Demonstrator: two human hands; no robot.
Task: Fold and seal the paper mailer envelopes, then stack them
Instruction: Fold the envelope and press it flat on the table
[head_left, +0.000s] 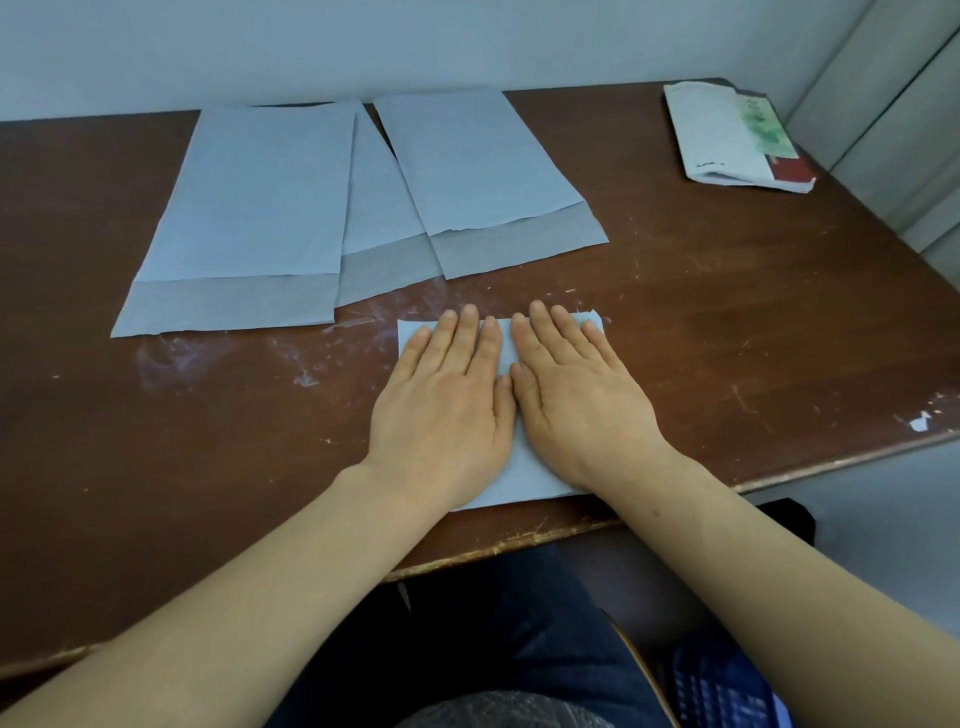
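Observation:
A folded pale blue mailer envelope (522, 478) lies near the table's front edge. My left hand (449, 400) and my right hand (576, 387) lie flat on it side by side, fingers straight, pressing it down; they hide most of it. Three unfolded mailers lie further back with their darker flap strips toward me: the left one (254, 208), the middle one (376, 208) partly under its neighbours, and the right one (478, 166).
The brown wooden table (727, 312) is scratched and smeared with white marks. A booklet (732, 135) lies at the back right corner. A wall runs along the back and a partition stands on the right.

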